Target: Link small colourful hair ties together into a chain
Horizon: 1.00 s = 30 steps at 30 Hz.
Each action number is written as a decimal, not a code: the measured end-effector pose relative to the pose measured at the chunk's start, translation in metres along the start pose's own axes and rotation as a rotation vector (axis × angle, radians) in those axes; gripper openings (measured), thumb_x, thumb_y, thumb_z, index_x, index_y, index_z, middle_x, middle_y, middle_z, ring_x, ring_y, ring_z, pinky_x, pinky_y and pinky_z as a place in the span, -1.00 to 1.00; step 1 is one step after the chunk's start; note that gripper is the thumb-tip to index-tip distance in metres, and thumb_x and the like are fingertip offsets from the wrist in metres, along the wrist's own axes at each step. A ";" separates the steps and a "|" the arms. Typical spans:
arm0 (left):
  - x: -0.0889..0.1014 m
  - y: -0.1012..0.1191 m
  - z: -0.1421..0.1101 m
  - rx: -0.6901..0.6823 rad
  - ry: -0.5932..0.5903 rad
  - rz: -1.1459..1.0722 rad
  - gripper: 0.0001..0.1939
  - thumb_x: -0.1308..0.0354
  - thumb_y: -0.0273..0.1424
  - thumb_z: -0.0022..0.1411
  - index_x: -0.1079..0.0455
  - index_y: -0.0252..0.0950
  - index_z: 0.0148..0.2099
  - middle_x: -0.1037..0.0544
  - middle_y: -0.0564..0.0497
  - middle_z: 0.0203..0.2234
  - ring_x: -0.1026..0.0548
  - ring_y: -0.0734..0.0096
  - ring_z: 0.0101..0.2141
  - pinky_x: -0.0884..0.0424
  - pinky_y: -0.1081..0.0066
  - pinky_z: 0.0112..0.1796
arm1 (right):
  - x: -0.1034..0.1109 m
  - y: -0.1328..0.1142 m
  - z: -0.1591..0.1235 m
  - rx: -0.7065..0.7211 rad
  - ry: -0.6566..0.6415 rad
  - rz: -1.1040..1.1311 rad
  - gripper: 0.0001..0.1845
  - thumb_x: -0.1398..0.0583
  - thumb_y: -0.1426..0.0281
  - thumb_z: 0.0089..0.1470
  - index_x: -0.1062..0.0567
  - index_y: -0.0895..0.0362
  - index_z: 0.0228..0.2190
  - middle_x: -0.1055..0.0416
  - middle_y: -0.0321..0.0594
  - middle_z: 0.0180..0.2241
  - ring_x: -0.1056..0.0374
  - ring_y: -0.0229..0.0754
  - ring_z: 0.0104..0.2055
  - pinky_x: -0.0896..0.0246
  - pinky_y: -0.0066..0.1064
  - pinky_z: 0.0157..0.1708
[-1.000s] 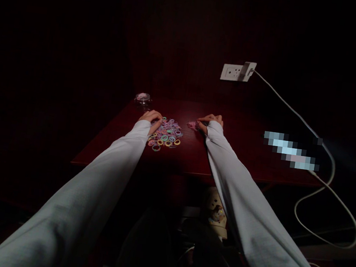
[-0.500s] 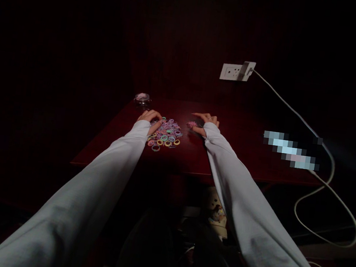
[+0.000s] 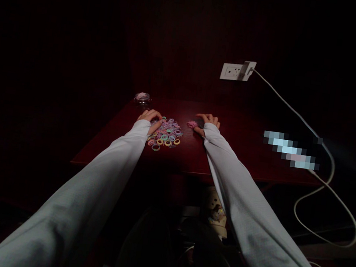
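Note:
A heap of small, many-coloured hair ties (image 3: 169, 133) lies on the dark red table. My left hand (image 3: 150, 116) rests at the heap's left side, thumb and fingers apart around its edge. Nothing held shows in it, though part of the palm is hidden. To the right lies a smaller bunch of pink hair ties (image 3: 192, 124). My right hand (image 3: 208, 122) is just right of that bunch, index finger stretched out above it and thumb below, with a gap between them.
A clear jar (image 3: 142, 98) with something pink inside stands at the table's back left. On the wall is a socket (image 3: 235, 72) with a charger; its white cable (image 3: 298, 115) loops down the right side. A blurred-out object (image 3: 289, 150) lies at right.
My right hand has drawn back slightly to the right from the pink hair ties, which now show more fully. My left hand stays almost in place.

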<state>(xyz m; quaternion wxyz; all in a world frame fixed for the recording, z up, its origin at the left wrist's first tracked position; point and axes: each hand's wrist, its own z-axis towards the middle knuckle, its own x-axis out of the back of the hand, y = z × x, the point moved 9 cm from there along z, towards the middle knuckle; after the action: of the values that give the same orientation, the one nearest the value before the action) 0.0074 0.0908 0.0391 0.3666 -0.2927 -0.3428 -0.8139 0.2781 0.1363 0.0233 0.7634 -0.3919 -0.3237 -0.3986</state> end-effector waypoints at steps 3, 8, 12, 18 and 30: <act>0.001 0.000 0.000 0.010 0.006 0.000 -0.83 -0.13 -0.26 0.42 -0.52 -0.15 -0.10 -0.65 0.00 -0.03 -0.51 0.16 -0.03 -0.38 0.20 0.12 | -0.001 0.004 0.003 -0.034 -0.002 0.007 -0.47 -0.27 0.15 0.19 -0.55 -0.12 0.18 -0.39 -0.04 0.15 -0.22 0.22 0.16 -0.19 0.03 0.12; 0.003 0.001 0.000 0.008 0.004 0.003 -0.81 -0.13 -0.23 0.41 -0.52 -0.16 -0.09 -0.64 -0.03 -0.04 -0.52 0.14 -0.05 -0.41 0.19 0.11 | -0.008 0.011 0.012 -0.092 -0.044 0.045 -0.49 -0.26 0.16 0.20 -0.59 -0.12 0.17 -0.40 -0.04 0.18 -0.19 0.23 0.19 -0.16 0.06 0.16; 0.004 -0.002 0.000 0.024 -0.001 -0.015 -0.76 -0.15 -0.18 0.40 -0.52 -0.15 -0.02 -0.66 -0.03 0.00 -0.55 0.13 0.02 -0.40 0.18 0.16 | -0.007 0.010 0.012 -0.083 -0.023 0.056 -0.52 -0.27 0.19 0.18 -0.62 -0.09 0.13 -0.43 -0.06 0.17 -0.21 0.22 0.19 -0.16 0.05 0.18; -0.007 -0.008 -0.001 0.037 -0.066 -0.082 -0.62 -0.24 -0.23 0.23 -0.52 -0.12 0.08 -0.63 -0.01 0.13 -0.56 0.10 0.14 -0.41 0.16 0.25 | 0.001 -0.003 0.004 0.029 -0.017 0.047 -0.57 -0.20 0.16 0.26 -0.63 -0.06 0.09 -0.44 -0.03 0.13 -0.19 0.22 0.19 -0.13 0.03 0.16; -0.017 -0.020 0.005 0.048 -0.036 -0.237 -0.72 -0.15 -0.29 0.17 -0.63 -0.16 -0.14 -0.71 -0.06 -0.06 -0.62 0.10 0.05 -0.49 0.16 0.20 | -0.013 -0.083 -0.001 0.288 -0.089 -0.034 -0.60 -0.14 0.38 0.23 -0.67 0.01 0.00 -0.54 -0.03 0.01 -0.22 0.17 0.12 -0.10 -0.04 0.13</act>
<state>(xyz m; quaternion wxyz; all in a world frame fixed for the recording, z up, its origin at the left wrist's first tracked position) 0.0022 0.1114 0.0233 0.2685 -0.2561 -0.4009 -0.8376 0.2001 0.1090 0.0403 0.7898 -0.2900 -0.4175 -0.3433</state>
